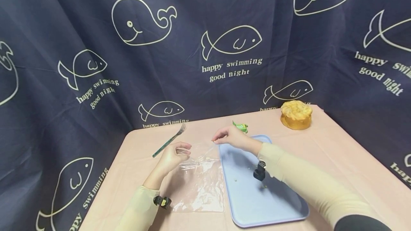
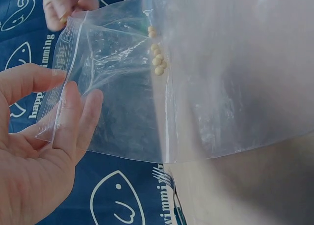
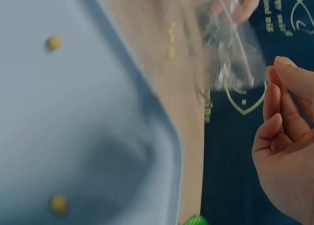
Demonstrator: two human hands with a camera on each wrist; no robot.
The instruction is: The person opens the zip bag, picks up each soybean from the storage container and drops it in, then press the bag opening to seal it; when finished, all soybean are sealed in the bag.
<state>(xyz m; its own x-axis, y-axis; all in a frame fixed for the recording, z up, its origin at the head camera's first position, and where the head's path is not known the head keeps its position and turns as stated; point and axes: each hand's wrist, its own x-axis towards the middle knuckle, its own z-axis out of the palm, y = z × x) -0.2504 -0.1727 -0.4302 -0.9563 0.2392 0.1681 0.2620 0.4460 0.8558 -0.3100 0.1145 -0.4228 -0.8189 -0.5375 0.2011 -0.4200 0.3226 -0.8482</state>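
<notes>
A clear zip-lock bag (image 1: pixel 200 188) lies on the table between the hands, its zip end raised. Pale yellow round beans (image 2: pixel 158 60) sit inside it near the middle. The left hand (image 1: pixel 173 158) holds the zip edge with thumb and fingers; some fingertips show through the plastic. At the far corner of the bag, the right hand (image 1: pixel 229 136) pinches with thumb and index finger, the other fingers curled. A tiny orange-yellow spot shows at those fingertips; I cannot tell what it is. Beneath the right forearm lies a light blue tray (image 1: pixel 234 209) with a few loose beans (image 3: pixel 59 204).
Behind the left hand lies a fork (image 1: pixel 170 140) with a dark green handle. A small green packet (image 1: pixel 241 127) lies beyond the tray. A round golden bread (image 1: pixel 296 115) stands at the back right corner. Dark blue printed curtain (image 1: pixel 231 92) hangs behind the pink table.
</notes>
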